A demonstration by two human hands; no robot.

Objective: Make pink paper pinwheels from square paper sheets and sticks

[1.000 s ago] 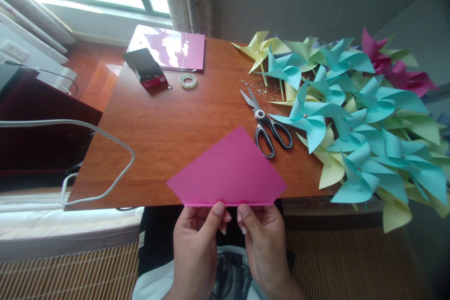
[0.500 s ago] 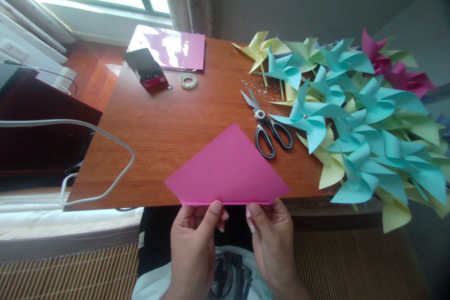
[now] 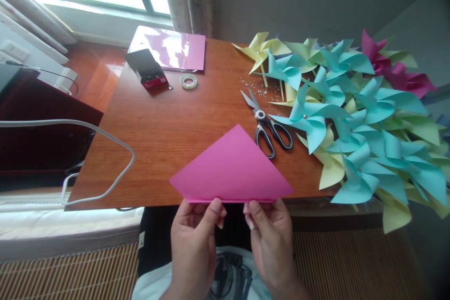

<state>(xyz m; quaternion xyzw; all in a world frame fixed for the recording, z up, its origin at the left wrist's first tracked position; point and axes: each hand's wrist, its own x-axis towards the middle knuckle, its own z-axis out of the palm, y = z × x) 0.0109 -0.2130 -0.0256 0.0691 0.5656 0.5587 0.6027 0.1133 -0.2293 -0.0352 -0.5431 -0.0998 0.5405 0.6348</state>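
A sheet of pink paper (image 3: 232, 168) is held at the table's near edge, one corner pointing away from me. Its near side is rolled or folded into a narrow strip. My left hand (image 3: 197, 239) pinches that strip on the left between thumb and fingers. On the right, my right hand (image 3: 270, 236) pinches the same strip the same way. Scissors (image 3: 260, 115) with black and grey handles lie partly open just beyond the paper's right side.
Paper pinwheels (image 3: 365, 122) in blue, yellow, green and pink crowd the right side. Toward the back of the wooden table (image 3: 151, 150) are a roll of tape (image 3: 189, 76), an open small box (image 3: 151, 75) and a pink paper pack (image 3: 190, 51). A white cable (image 3: 123, 147) loops over the left edge.
The pink paper has shifted slightly to the right and looks brighter. Both hands keep their pinch on its near side, almost in the same place.
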